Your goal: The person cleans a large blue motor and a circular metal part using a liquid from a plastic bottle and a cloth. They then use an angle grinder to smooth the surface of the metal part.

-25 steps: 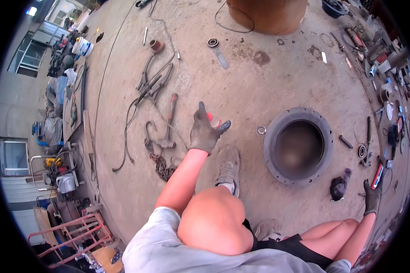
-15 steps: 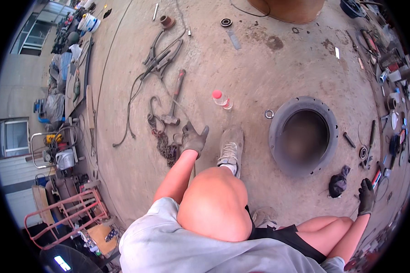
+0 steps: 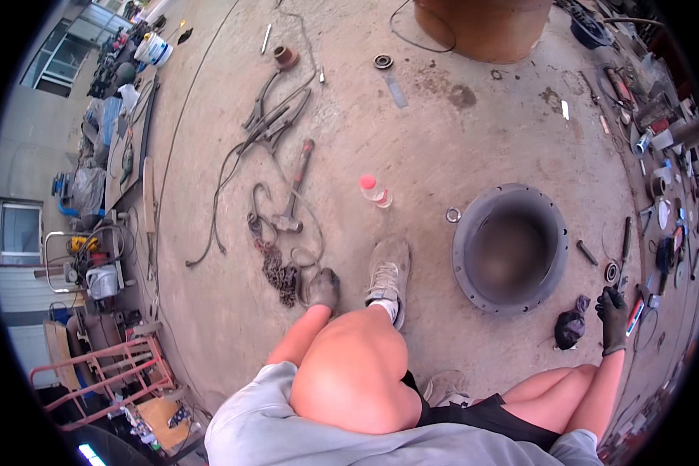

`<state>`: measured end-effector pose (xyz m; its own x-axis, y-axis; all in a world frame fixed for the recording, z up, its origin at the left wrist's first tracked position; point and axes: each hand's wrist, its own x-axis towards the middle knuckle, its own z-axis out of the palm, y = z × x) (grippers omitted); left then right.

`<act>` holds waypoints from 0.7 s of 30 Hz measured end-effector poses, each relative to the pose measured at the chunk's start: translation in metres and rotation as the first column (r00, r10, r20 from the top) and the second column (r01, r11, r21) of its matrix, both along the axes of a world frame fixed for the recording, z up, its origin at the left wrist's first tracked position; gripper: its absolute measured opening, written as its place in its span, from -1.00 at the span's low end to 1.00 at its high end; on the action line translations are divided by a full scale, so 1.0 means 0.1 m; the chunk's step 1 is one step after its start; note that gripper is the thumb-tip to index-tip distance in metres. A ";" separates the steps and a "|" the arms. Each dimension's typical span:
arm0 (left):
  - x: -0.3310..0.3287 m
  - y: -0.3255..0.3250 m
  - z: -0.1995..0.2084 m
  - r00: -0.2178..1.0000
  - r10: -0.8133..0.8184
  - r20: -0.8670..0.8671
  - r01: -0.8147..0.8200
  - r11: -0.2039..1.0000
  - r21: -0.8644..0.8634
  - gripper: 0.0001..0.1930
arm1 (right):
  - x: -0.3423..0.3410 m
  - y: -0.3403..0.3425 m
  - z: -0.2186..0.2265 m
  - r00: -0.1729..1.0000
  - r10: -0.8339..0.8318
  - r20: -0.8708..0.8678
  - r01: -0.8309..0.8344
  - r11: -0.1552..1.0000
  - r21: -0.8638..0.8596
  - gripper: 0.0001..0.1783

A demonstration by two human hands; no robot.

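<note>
My left hand (image 3: 324, 289), in a dark grey glove, is low over the floor beside a heap of rusty chain (image 3: 279, 281). Its fingers are curled under, and what they hold, if anything, is hidden. A thin cable loop (image 3: 319, 233) lies just beyond it, near a red-handled sledgehammer (image 3: 297, 194). Out to the right, my right hand (image 3: 613, 314), in a dark glove, has its fingers bent together. I cannot make out anything in them. Next to this hand are a knotted black plastic bag (image 3: 571, 326) and a bearing (image 3: 611, 272).
A grey flanged cylinder (image 3: 462, 268) stands open-topped right of my shoe, with a metal ring (image 3: 453, 215) beside it. A red-capped bottle (image 3: 377, 194) stands ahead. Farther off are a puller with cables (image 3: 272, 124) and a large brown drum (image 3: 481, 35). Left is a red hand truck (image 3: 105, 377).
My left hand has drawn back toward me and its spread fingers have curled under. My right hand has moved slightly forward and left, beside the bag. The view has shifted slightly.
</note>
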<state>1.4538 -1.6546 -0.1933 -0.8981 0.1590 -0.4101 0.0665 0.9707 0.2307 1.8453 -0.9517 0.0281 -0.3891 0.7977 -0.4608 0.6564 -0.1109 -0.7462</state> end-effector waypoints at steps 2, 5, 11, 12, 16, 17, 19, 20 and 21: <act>-0.06 -0.13 -0.05 1.000 0.010 -0.030 -0.011 0.998 -0.054 -0.62 | 0.03 -0.01 0.02 1.000 0.007 0.009 -0.007 1.000 -0.024 -0.60; -0.02 -0.06 0.01 0.980 0.147 -0.134 -0.157 0.986 -0.064 -0.56 | 0.16 0.04 0.10 0.997 -0.046 0.064 0.049 0.998 -0.043 -0.57; -0.07 -0.16 0.27 0.964 0.228 0.134 -0.209 0.967 -0.142 -0.61 | 0.08 -0.02 0.08 0.996 -0.038 0.082 0.043 0.997 -0.069 -0.55; -0.09 -0.13 0.29 0.967 0.214 0.137 -0.190 0.967 -0.170 -0.62 | 0.05 -0.02 0.09 0.998 -0.031 0.062 0.036 0.996 -0.079 -0.56; -0.02 -0.22 0.23 0.995 0.078 0.057 -0.053 0.933 -0.356 -0.66 | -0.20 -0.10 0.17 0.999 0.021 0.044 -0.017 0.997 -0.079 -0.57; 0.09 -0.70 0.12 1.000 0.013 -0.012 -0.017 0.893 -0.449 -0.65 | -0.36 -0.16 0.09 0.998 0.052 0.020 -0.049 0.993 -0.111 -0.58; 0.46 -1.06 0.02 0.982 0.014 -0.189 -0.126 0.791 -0.599 -0.62 | -0.63 -0.30 0.14 0.996 0.088 -0.022 -0.090 0.987 -0.131 -0.58; 0.46 -1.24 0.06 0.966 0.256 -0.034 -0.224 0.763 -0.607 -0.62 | -0.76 -0.39 0.25 0.990 0.134 -0.031 -0.137 0.981 -0.137 -0.57; 0.45 -1.46 0.14 0.866 0.487 0.117 -0.313 0.708 -0.633 -0.62 | -0.91 -0.50 0.35 0.982 0.187 -0.039 -0.190 0.971 -0.145 -0.56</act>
<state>1.4993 -1.8010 -0.1793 -0.6666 -0.5341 -0.5200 -0.3361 0.8380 -0.4298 1.7544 -1.0019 0.0627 -0.5389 0.6327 -0.5561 0.6573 -0.0971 -0.7474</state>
